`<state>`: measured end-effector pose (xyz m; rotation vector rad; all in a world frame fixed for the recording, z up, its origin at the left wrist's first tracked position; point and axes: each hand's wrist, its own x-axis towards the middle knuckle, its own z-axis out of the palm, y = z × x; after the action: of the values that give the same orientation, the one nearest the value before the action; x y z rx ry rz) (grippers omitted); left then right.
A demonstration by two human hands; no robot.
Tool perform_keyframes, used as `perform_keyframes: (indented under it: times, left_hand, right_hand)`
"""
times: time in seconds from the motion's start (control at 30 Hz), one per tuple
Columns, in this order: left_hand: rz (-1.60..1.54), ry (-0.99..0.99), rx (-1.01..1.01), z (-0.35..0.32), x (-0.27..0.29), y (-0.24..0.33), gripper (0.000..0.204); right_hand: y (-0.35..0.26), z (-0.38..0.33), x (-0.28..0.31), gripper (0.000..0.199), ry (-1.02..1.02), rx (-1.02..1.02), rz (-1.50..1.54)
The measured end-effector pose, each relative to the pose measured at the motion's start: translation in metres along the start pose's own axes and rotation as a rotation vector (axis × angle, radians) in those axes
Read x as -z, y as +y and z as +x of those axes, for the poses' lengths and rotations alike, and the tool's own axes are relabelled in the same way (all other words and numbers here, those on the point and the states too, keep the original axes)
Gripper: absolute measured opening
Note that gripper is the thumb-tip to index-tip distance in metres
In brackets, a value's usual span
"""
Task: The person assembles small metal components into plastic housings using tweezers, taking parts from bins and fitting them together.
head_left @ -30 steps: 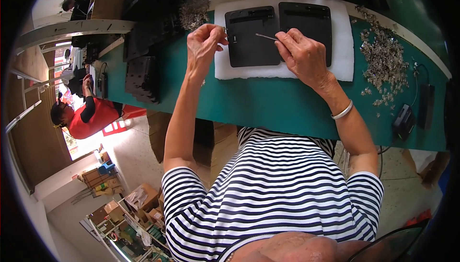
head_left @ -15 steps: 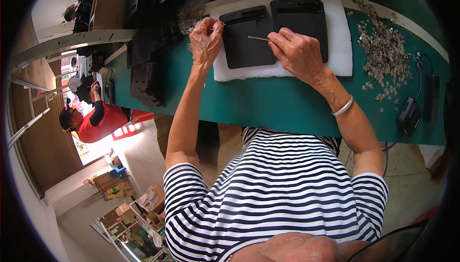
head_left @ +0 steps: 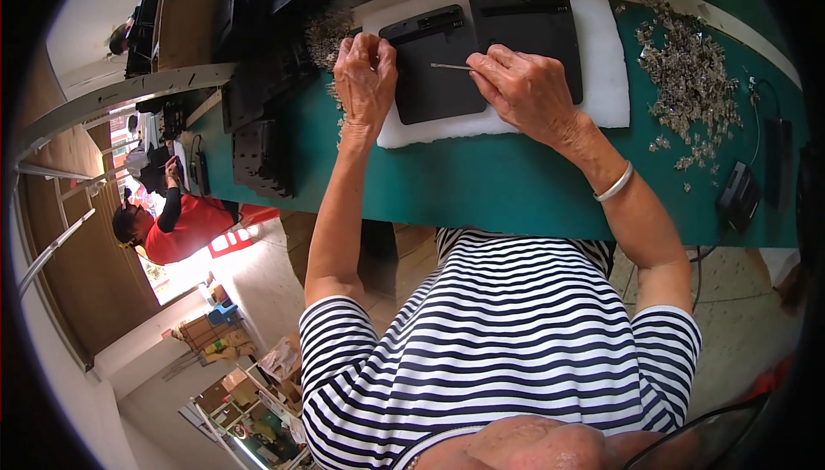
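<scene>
Head: black panels (head_left: 438, 96); green tabletop (head_left: 464, 182); floor (head_left: 273, 294)

The view is taken from the person's head, through the left of two wide fisheye cameras, and is aimed steeply downward. The striped shirt (head_left: 516, 324) is seen from very near, filling the lower middle. Beyond it, the green surface (head_left: 447, 199) is looked down upon from a little farther off, with the left hand (head_left: 365, 83) and right hand (head_left: 528, 92) framed above centre. At far left, the floor (head_left: 266, 298) and a distant co-worker (head_left: 193, 228) are taken in, tipped sideways.
</scene>
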<state>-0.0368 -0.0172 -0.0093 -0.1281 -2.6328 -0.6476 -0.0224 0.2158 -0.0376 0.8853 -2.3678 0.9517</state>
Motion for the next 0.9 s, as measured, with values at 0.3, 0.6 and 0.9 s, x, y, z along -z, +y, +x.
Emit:
perform_keyframes:
  times: [0.3,0.6,0.9]
  left_hand:
    - [0.153,-0.04,-0.048,0.002,-0.001,-0.005,0.015]
    - [-0.22,-0.009,0.399,-0.004,0.003,-0.008,0.024]
    - [-0.287,0.013,0.411,-0.008,-0.011,-0.008,0.029]
  right_hand:
    - [0.001,0.0,-0.002,0.014,0.041,0.026,0.023]
    - [0.0,0.001,-0.001,0.015,0.007,-0.043,0.074]
    - [-0.02,0.034,0.003,0.008,-0.012,-0.019,0.007]
